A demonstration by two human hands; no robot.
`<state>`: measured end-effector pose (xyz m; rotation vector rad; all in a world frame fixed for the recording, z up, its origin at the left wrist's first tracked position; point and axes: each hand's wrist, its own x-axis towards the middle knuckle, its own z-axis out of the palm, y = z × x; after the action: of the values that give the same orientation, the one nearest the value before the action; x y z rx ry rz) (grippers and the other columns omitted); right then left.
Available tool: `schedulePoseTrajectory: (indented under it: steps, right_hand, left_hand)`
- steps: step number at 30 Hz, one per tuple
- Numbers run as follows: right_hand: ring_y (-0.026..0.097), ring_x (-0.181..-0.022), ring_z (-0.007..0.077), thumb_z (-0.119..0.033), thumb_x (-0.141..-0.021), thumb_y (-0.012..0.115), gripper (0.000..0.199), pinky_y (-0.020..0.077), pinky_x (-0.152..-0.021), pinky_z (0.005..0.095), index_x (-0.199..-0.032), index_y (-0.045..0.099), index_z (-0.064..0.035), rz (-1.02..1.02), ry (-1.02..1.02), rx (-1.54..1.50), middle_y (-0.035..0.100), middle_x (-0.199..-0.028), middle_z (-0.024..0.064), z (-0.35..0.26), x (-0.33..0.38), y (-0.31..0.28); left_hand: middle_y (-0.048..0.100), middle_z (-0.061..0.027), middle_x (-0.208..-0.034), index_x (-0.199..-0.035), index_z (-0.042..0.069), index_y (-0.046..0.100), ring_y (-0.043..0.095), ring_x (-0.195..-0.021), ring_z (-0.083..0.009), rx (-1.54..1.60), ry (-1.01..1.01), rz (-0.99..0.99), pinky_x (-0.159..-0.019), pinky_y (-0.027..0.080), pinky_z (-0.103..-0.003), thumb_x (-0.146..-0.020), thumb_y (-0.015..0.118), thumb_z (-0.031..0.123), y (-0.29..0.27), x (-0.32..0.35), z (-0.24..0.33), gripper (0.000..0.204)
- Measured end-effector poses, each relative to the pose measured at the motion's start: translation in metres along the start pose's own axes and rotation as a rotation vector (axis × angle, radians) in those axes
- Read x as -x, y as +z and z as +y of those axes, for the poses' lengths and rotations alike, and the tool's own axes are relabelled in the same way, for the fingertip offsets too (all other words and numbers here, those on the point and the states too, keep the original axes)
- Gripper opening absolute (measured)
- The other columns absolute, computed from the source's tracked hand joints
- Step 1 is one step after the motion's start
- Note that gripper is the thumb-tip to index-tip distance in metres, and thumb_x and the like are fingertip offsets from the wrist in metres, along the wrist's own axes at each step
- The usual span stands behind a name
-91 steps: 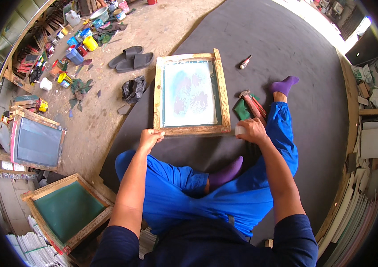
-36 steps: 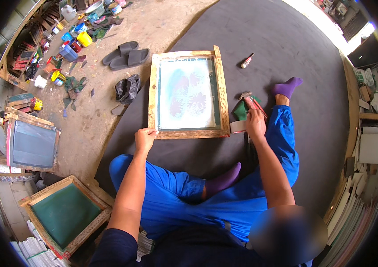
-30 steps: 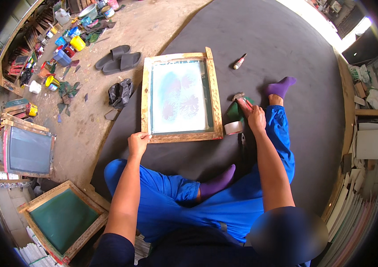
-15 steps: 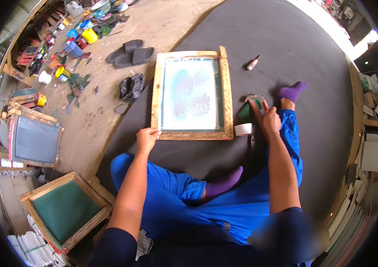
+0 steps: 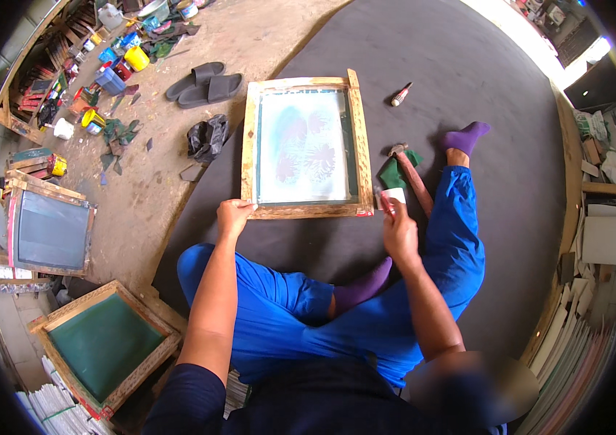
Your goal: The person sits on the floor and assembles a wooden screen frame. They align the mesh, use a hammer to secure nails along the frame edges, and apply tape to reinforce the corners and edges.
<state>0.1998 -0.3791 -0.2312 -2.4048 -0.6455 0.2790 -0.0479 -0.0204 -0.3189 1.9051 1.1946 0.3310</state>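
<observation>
A wooden screen-printing frame lies flat on the dark mat, its mesh pale with a faint leafy pattern. At its lower left corner my left hand is closed, thumb and fingers pinching the wood's edge. My right hand grips a small red tool by the frame's lower right corner; its exact kind is not clear. Just beyond that hand is a white tape roll, partly hidden. A hammer with a reddish handle lies to its right, over a green scrap of cloth.
A small tube lies farther off on the mat. Black sandals and a crumpled black bag are left of the frame. Another green-meshed frame leans at lower left. Paint pots and scraps litter the floor.
My right hand has moved left with the red tool, from beside the hammer handle to the frame's lower right corner. My left hand keeps its hold on the lower left corner.
</observation>
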Motion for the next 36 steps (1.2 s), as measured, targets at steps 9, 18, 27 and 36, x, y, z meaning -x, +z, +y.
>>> schedulePoseTrajectory:
  steps: [9, 18, 27, 36]
  right_hand:
    - [0.072, -0.097, 0.0495, -0.013, -0.101, 0.053, 0.058, 0.0559, -0.088, 0.0591, -0.157, 0.048, -0.0265, -0.113, 0.030, 0.146, 0.072, -0.107, 0.0272, -0.006, 0.016, 0.040]
    - [0.072, -0.096, 0.0494, -0.011, -0.100, 0.054, 0.059, 0.0566, -0.087, 0.0590, -0.158, 0.048, -0.0237, -0.118, 0.021, 0.187, 0.073, -0.109, 0.0273, -0.011, 0.013, 0.042]
    - [0.073, -0.091, 0.0476, -0.013, -0.101, 0.053, 0.052, 0.0575, -0.085, 0.0578, -0.153, 0.055, -0.0200, -0.157, 0.076, 0.295, 0.074, -0.103, 0.0268, -0.021, 0.030, 0.033]
    - [0.073, -0.097, 0.0478, -0.010, -0.098, 0.054, 0.055, 0.0571, -0.088, 0.0574, -0.151, 0.055, -0.0193, -0.136, 0.037, 0.216, 0.075, -0.108, 0.0252, -0.014, 0.047, 0.019]
  left_hand:
    - [0.082, -0.0152, -0.094, -0.095, -0.001, 0.084, 0.079, -0.085, -0.0201, 0.106, -0.087, -0.053, -0.080, 0.059, -0.031, -0.079, 0.091, 0.019, 0.005, -0.010, -0.013, 0.026]
    - [0.082, -0.0153, -0.094, -0.098, -0.001, 0.084, 0.079, -0.085, -0.0195, 0.111, -0.094, -0.054, -0.080, 0.059, -0.031, -0.080, 0.090, 0.019, 0.002, -0.007, -0.009, 0.027]
    - [0.081, -0.0157, -0.088, -0.096, 0.000, 0.084, 0.079, -0.081, -0.0210, 0.087, -0.070, -0.040, -0.078, 0.060, -0.033, -0.080, 0.090, 0.020, 0.002, -0.008, -0.010, 0.027]
    - [0.078, -0.0074, -0.077, -0.087, -0.004, 0.081, 0.070, -0.070, -0.0118, 0.155, -0.022, -0.021, -0.066, 0.053, -0.029, -0.082, 0.087, 0.011, 0.008, -0.012, -0.022, 0.016]
